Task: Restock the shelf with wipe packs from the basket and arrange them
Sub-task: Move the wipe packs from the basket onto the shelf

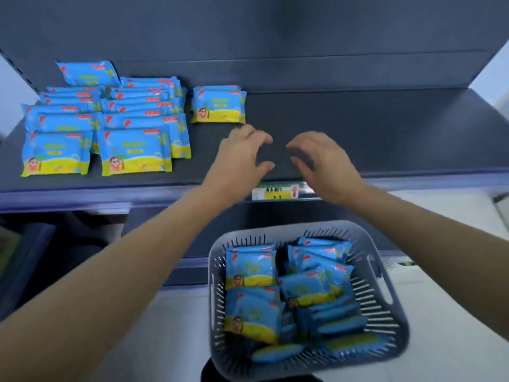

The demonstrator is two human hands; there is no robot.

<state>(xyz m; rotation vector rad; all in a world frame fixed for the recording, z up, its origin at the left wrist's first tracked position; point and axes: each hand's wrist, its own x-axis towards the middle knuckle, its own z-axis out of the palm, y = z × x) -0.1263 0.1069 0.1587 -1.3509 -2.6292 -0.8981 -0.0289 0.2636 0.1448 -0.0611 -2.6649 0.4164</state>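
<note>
Blue and yellow wipe packs [96,125] stand in two overlapping rows at the left of the dark shelf [358,133]. A small separate stack of packs [219,104] sits to their right, further back. A grey slatted basket [385,277] below the shelf holds several more packs [289,293]. My left hand [239,158] and my right hand [322,161] hover over the bare middle of the shelf, facing each other, fingers loosely curved, holding nothing. The left hand is just in front of the small stack and apart from it.
A price label [275,192] sits on the shelf's front rail between my wrists. The shelf's back panel [275,37] rises behind the packs. A lower shelf edge [192,266] lies behind the basket. Pale floor shows at the lower right.
</note>
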